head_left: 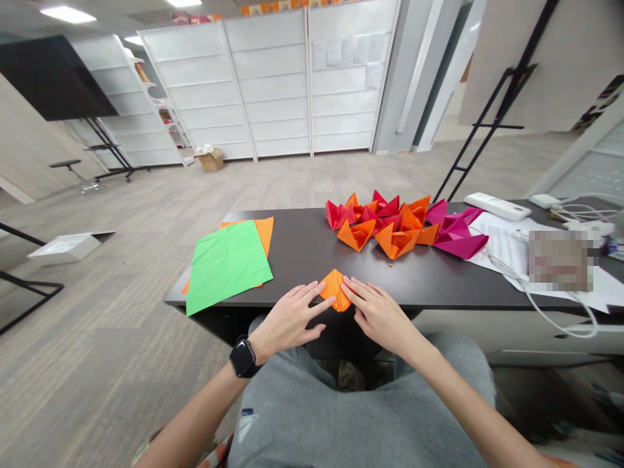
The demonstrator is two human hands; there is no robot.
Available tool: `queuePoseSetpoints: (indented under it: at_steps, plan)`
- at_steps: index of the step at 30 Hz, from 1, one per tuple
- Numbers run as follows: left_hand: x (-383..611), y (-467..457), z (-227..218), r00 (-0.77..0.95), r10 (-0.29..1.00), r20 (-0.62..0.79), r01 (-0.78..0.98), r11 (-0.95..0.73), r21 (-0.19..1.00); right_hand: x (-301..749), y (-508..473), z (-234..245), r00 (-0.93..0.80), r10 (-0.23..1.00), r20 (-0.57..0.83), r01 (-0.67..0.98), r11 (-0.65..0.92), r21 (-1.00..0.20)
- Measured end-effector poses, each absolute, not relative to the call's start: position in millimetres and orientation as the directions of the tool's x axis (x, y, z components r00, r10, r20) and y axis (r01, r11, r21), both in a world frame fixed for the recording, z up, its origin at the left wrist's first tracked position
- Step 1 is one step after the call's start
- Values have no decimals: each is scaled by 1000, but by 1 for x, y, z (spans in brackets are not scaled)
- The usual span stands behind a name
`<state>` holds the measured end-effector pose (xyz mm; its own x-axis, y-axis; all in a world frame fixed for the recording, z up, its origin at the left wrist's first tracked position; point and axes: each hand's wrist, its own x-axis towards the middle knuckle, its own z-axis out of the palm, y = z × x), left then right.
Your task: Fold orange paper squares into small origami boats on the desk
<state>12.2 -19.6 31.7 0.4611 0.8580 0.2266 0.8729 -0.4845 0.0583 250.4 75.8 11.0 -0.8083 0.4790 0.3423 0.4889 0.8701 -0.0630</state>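
A small orange paper [335, 289], folded into a diamond with a crease down its middle, lies flat at the table's front edge. My left hand [292, 317], with a black watch on its wrist, rests stretched fingertips on the paper's left side; its thumb is apart from it. From the other side, my right hand [377, 313] presses its extended fingertips on the right half, thumb hanging off below. Neither hand is closed. Beyond them, to the right, sit several folded paper boats: an orange boat [398, 237], a red boat [338, 214] and a magenta boat [455, 231].
On the dark table [297, 253], a green sheet [229, 263] overlaps orange paper [264, 234] at the left. To the right are white papers [497, 240], a white power strip [497, 206] and a looping white cable [550, 320]. White shelving [273, 84] stands behind.
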Motion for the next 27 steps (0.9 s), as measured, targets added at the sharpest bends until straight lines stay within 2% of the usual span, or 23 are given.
queuePoseSetpoints:
  at_steps: [18, 24, 27]
  plan:
    - [20, -14, 30, 503, 831, 239, 833, -539, 121, 238, 62, 17, -780, 537, 320, 571, 821, 14]
    - [20, -18, 32, 513, 835, 200, 834, -540, 113, 238, 58, 16, -770, 550, 325, 571, 820, -34]
    - [20, -16, 37, 505, 834, 221, 817, -545, 190, 241, 66, 21, -769, 551, 324, 540, 831, -131]
